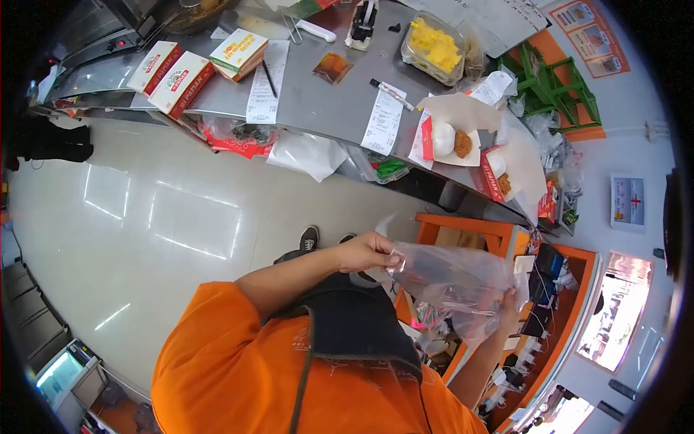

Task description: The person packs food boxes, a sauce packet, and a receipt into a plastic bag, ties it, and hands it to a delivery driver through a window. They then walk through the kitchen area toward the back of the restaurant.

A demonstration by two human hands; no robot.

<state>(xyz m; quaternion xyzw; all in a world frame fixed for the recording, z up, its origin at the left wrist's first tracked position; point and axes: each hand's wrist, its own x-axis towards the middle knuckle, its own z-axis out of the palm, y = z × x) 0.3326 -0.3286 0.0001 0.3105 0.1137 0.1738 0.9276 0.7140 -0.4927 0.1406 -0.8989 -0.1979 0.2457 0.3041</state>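
Observation:
A clear plastic bag (pixel 455 278) stretches between my two hands in front of my apron. My left hand (pixel 367 253) pinches its upper corner, with thumb and fingers pressed together. Over at the bag's other end, my right hand (pixel 512 300) shows partly through the plastic, its fingers hard to make out. On the steel counter (pixel 318 94) above the bag stand two open red-and-white boxes, one (pixel 452 143) holding rice and a brown fried piece, the other (pixel 497 173) with similar food on brown paper.
Closed boxes (pixel 178 83) sit at the counter's left, near receipts (pixel 383 121), a marker (pixel 390 94), a sauce packet (pixel 332 67) and a tape dispenser (pixel 361 25). A tub of yellow food (pixel 434 49) is farther back. Orange shelving (pixel 470 226) with cables stands beside me.

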